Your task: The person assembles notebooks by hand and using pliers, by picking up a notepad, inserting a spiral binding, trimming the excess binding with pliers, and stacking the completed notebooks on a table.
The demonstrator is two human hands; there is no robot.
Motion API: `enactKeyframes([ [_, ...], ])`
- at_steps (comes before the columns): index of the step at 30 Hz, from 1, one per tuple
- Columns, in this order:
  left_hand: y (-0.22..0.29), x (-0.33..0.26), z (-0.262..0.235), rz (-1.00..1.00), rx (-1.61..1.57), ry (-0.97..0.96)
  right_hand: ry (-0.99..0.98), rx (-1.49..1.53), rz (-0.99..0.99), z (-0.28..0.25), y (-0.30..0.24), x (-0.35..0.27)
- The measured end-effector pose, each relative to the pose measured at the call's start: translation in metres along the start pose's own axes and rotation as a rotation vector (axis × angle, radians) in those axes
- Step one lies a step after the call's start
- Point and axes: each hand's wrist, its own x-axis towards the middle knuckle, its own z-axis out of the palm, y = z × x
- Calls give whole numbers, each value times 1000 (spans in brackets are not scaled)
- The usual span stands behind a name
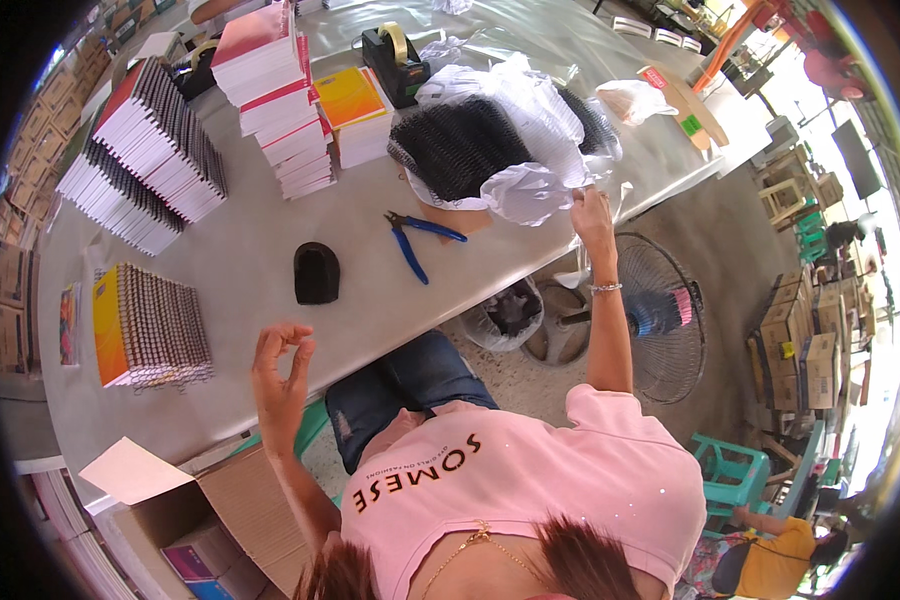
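My right hand (592,218) reaches over the table's front edge, its fingers closed at the edge of crumpled white wrapping (530,192). The wrapping lies around bundles of black spiral binding coils (455,145). My left hand (282,360) is raised by the front edge, holding nothing, fingers bent and thumb apart from them. Beyond it a black block-like piece (317,272) with a hollow front rests on the table. Between the hands lie blue-handled cutting pliers (415,240), their jaws pointing away from me.
Stacks of spiral-bound books (155,150) and red-edged books (275,110) stand at the far left; yellow-covered books (155,325) are nearer. A tape dispenser (394,65) is behind. An open carton (250,510), a lined bin (510,315) and a fan (660,315) surround the table's near side.
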Motion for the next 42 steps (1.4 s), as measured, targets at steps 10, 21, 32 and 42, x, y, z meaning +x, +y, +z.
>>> enactKeyframes([
  [10,-58,-16,21,74,285,142,-194,-38,102,-11,-14,-29],
  [21,-61,-18,30,88,421,159,-221,139,-29,17,-51,-48],
  [32,-62,-20,34,148,467,224,-159,-94,-375,83,17,-6],
  [42,-58,-18,38,149,525,245,186,40,-426,113,5,3],
])
